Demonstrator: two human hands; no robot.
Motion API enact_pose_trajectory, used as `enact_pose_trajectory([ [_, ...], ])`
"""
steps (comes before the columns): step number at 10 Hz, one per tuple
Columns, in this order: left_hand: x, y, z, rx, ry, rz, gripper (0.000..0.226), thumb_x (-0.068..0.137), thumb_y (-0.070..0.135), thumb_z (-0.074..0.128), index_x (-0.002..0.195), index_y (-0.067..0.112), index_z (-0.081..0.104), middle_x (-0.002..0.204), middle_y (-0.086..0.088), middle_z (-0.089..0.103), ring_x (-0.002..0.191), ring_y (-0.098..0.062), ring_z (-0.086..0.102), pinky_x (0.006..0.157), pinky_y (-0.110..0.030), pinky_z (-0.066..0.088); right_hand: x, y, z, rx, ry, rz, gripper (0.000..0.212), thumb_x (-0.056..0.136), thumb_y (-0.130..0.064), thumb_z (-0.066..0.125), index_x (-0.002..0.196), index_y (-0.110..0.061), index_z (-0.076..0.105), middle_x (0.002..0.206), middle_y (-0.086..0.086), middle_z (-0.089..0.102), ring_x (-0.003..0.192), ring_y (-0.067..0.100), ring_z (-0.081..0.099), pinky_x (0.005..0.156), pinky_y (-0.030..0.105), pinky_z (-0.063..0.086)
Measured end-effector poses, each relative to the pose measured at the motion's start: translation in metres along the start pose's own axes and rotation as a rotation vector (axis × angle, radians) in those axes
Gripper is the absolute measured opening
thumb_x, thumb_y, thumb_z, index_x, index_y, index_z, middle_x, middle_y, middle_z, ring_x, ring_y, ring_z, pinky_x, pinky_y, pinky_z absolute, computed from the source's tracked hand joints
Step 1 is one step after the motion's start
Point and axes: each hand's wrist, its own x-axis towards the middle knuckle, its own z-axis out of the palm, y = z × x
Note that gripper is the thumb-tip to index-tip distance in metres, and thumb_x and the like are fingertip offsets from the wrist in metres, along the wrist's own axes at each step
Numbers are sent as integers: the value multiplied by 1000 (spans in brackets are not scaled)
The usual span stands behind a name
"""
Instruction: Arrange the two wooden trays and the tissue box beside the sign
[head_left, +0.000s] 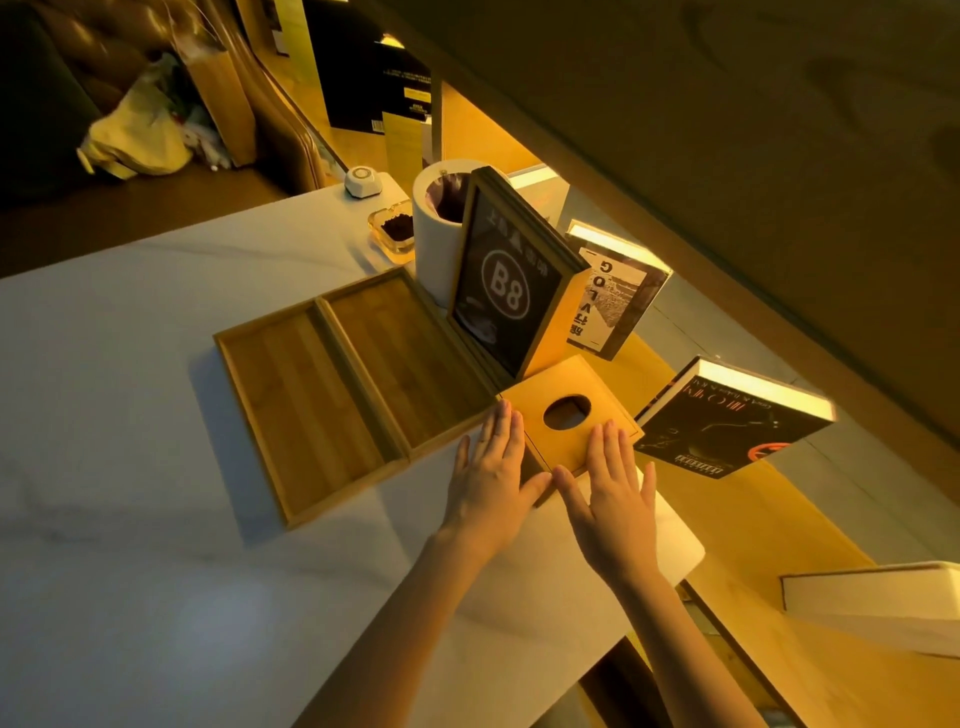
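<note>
Two shallow wooden trays lie side by side on the white table: the left tray (301, 410) and the right tray (410, 353), its far end against the black framed "B8" sign (506, 291). A wooden tissue box (566, 415) with a round hole in its lid sits right of the trays, just in front of the sign. My left hand (491, 478) lies flat with fingers spread against the box's near left corner. My right hand (613, 493) rests flat on the box's near edge, fingers apart. Neither hand grips anything.
A white cylindrical bin (441, 228) stands behind the sign, with a glass ashtray (395, 231) and a small white device (362, 182) beyond it. Books (613, 291) (727, 421) stand to the right on a wooden ledge. The table edge (649, 623) runs close on the right.
</note>
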Motion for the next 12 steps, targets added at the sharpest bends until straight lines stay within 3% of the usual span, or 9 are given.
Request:
enact_pose_trajectory([
  [4, 15, 6, 6, 14, 64, 21, 75, 87, 49, 35, 141, 14, -5, 154, -8, -6, 142, -24, -4, 115, -43, 6, 17, 10, -10, 47, -47, -9, 76, 81, -60, 24, 143, -24, -1, 156, -2, -3, 133, 7, -18, 112, 39, -10],
  [6, 16, 6, 3, -11, 10, 16, 73, 88, 48, 35, 141, 15, -5, 155, -7, -8, 142, -24, -4, 115, -44, 6, 17, 9, -9, 21, -18, -22, 77, 83, -66, 21, 144, -22, 3, 154, -4, -2, 140, 14, -11, 112, 40, -9],
  [7, 18, 2, -6, -121, -16, 23, 70, 90, 41, 40, 141, 17, -1, 155, -5, -4, 142, -26, 2, 114, -45, 12, 19, 3, -14, -29, 23, -34, 69, 88, -49, 40, 143, -15, 17, 155, 6, 17, 143, 24, 7, 115, 43, 2],
  [8, 10, -1, -23, -232, 41, 10, 66, 90, 31, 46, 141, 19, 5, 154, -6, 12, 137, -29, 25, 107, -40, 32, 20, -16, -21, 32, 41, -106, 56, 87, -35, 53, 136, -11, 37, 144, 11, 40, 134, 29, 33, 111, 46, 32],
  [9, -5, -8, -48, -327, 122, -35, 53, 91, 25, 46, 138, 14, 24, 149, -9, 31, 132, -26, 36, 104, -35, 36, 19, -53, -27, 156, -6, -249, 44, 88, -23, 54, 129, -10, 44, 132, 13, 53, 119, 27, 51, 95, 35, 44],
  [10, -27, -27, -85, -247, 117, -34, 43, 90, 22, 48, 130, 8, 40, 140, -16, 43, 127, -27, 43, 104, -38, 36, 15, -96, -41, 282, -46, -374, 38, 90, -22, 50, 127, -12, 47, 122, 9, 59, 109, 21, 58, 83, 26, 48],
  [11, -58, -50, -140, -207, 219, -42, 38, 89, 24, 48, 124, 8, 48, 124, -19, 57, 113, -30, 53, 94, -39, 43, 10, -139, -60, 570, -105, -473, 35, 92, -21, 49, 126, -15, 46, 112, 1, 58, 104, 13, 56, 79, 20, 48],
  [12, -95, -65, -197, -219, 301, -94, 33, 90, 23, 46, 120, 8, 52, 120, -18, 60, 109, -28, 55, 88, -35, 44, 1, -176, -91, 741, -122, -559, 34, 91, -24, 49, 124, -17, 48, 108, -3, 57, 102, 11, 56, 86, 29, 48],
])
